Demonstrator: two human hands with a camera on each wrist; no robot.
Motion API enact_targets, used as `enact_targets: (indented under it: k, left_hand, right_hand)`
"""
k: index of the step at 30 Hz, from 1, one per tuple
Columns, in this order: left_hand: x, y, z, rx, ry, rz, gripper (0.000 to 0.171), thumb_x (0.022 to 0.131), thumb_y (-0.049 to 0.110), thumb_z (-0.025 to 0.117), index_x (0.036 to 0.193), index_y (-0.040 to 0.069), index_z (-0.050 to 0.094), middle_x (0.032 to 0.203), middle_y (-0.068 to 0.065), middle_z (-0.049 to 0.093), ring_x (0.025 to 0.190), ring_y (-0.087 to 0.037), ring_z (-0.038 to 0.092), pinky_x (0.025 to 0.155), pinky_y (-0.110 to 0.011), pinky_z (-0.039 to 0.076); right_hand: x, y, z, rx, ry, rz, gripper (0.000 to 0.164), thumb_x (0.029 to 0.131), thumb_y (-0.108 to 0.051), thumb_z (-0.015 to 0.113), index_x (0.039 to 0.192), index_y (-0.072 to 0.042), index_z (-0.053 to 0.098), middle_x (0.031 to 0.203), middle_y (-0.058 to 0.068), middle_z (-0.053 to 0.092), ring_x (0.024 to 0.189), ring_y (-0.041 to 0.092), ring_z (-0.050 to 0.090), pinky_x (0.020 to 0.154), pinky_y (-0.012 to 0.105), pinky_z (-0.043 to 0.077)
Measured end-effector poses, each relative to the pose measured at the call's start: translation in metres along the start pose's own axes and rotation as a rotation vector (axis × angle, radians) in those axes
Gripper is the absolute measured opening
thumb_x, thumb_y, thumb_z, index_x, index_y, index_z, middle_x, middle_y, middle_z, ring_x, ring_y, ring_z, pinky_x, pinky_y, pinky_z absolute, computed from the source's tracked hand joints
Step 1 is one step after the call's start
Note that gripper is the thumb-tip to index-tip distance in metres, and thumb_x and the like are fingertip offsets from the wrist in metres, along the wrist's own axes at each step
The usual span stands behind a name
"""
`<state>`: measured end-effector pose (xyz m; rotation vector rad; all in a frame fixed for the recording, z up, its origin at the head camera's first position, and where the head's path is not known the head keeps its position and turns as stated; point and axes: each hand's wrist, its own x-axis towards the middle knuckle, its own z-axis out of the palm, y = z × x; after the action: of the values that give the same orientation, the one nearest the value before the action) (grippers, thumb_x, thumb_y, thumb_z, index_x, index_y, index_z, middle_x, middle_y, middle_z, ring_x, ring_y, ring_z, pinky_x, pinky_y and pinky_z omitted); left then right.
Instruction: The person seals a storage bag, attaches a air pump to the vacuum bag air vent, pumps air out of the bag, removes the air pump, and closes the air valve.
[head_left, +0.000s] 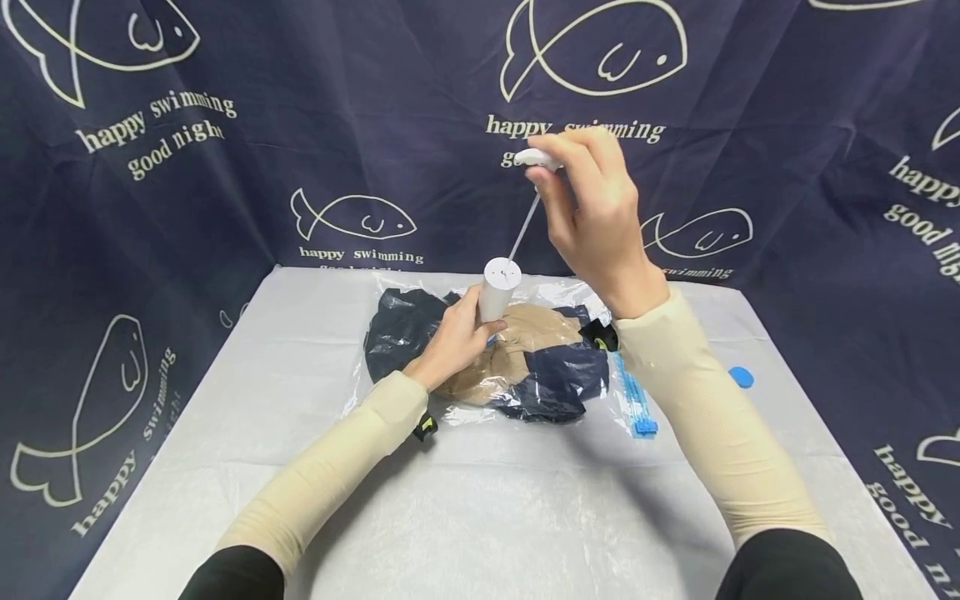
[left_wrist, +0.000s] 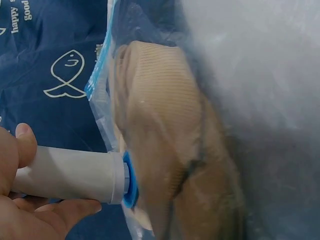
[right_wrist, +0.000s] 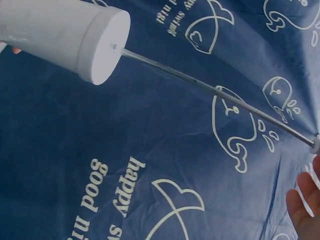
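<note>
A white hand pump (head_left: 491, 302) stands slightly tilted on a clear plastic storage bag (head_left: 456, 414) of folded clothes. My left hand (head_left: 453, 340) grips the pump's barrel, thumb and fingers around its sides. In the left wrist view, the barrel's lower end meets a blue valve (left_wrist: 131, 182) on the bag, beside a tan ribbed garment (left_wrist: 155, 75). High above, my right hand (head_left: 592, 204) pinches the pump's white handle (head_left: 536, 158). Between handle and barrel, the thin metal rod (right_wrist: 215, 92) is drawn far out; the right wrist view shows it leaving the barrel's end cap.
A blue zip strip (head_left: 633, 396) runs along the bag's right side. Farther right on the white-covered table (head_left: 480, 517) lies a round blue cap (head_left: 741, 377). Dark blue fish-print curtains (head_left: 450, 100) enclose the back and sides.
</note>
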<state>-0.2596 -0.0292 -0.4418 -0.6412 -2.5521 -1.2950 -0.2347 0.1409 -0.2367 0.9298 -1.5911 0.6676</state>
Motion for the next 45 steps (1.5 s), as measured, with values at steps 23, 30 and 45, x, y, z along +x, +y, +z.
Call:
enact_targets:
  k: [23, 30, 45]
  left_hand:
    - [0.002, -0.007, 0.0, -0.027, -0.039, -0.059, 0.053, 0.095, 0.03, 0.075, 0.138, 0.009, 0.051, 0.124, -0.011, 0.068, 0.108, -0.026, 0.067, 0.09, -0.044, 0.055]
    - [0.0, -0.008, 0.005, -0.041, -0.005, -0.074, 0.054, 0.093, 0.03, 0.076, 0.137, 0.01, 0.053, 0.126, -0.011, 0.068, 0.11, -0.028, 0.067, 0.091, -0.045, 0.056]
    - [0.001, -0.009, 0.007, -0.016, -0.035, -0.057, 0.056, 0.094, 0.027, 0.077, 0.14, 0.009, 0.052, 0.124, -0.012, 0.068, 0.109, -0.027, 0.068, 0.09, -0.044, 0.057]
  right_hand:
    - [-0.086, 0.008, 0.033, -0.078, -0.624, 0.156, 0.012, 0.105, -0.015, 0.06, 0.102, -0.003, 0.062, 0.093, 0.01, 0.062, 0.082, 0.025, 0.056, 0.071, 0.037, 0.053]
    - [-0.086, 0.004, 0.035, -0.095, -0.65, 0.196, 0.018, 0.104, -0.018, 0.06, 0.093, -0.005, 0.059, 0.081, 0.007, 0.053, 0.068, 0.02, 0.05, 0.059, 0.034, 0.047]
    - [-0.085, 0.004, 0.034, -0.065, -0.67, 0.332, 0.028, 0.102, -0.018, 0.064, 0.079, -0.007, 0.052, 0.065, 0.004, 0.049, 0.055, 0.019, 0.048, 0.052, 0.03, 0.037]
